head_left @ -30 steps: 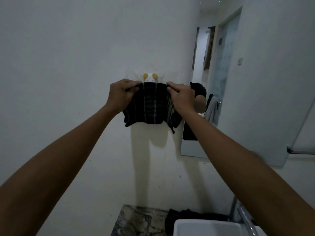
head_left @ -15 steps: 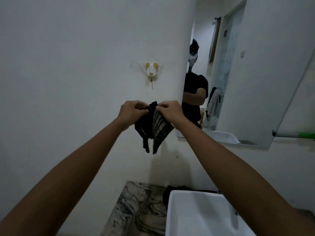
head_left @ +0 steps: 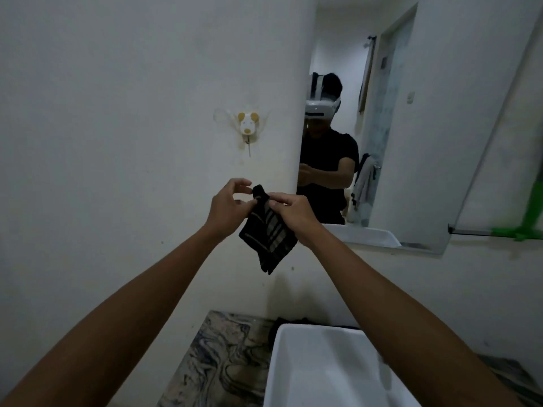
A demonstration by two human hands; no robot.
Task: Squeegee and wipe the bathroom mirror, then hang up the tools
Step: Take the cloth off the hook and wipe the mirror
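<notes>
A small dark cloth with pale stripes (head_left: 269, 235) hangs bunched between my two hands, well below the wall hook. My left hand (head_left: 229, 208) pinches its top corner from the left with thumb and fingers. My right hand (head_left: 293, 215) grips the cloth's upper right edge. The hook (head_left: 249, 127) is a white dog-face piece with yellow ears on the white wall, with nothing hanging on it. The mirror (head_left: 411, 118) covers the wall to the right. A green squeegee (head_left: 526, 224) hangs at the mirror's far right edge.
A white basin (head_left: 323, 374) sits below my right arm on a marbled countertop (head_left: 223, 356). A dark object (head_left: 291, 321) lies behind the basin. The mirror reflects a person in a black shirt, a doorway and a hanging grey towel.
The cloth was held spread up at the hook a second ago. Both hands have lowered it away from the hook and gathered it into a narrow bunch; the view has tilted down.
</notes>
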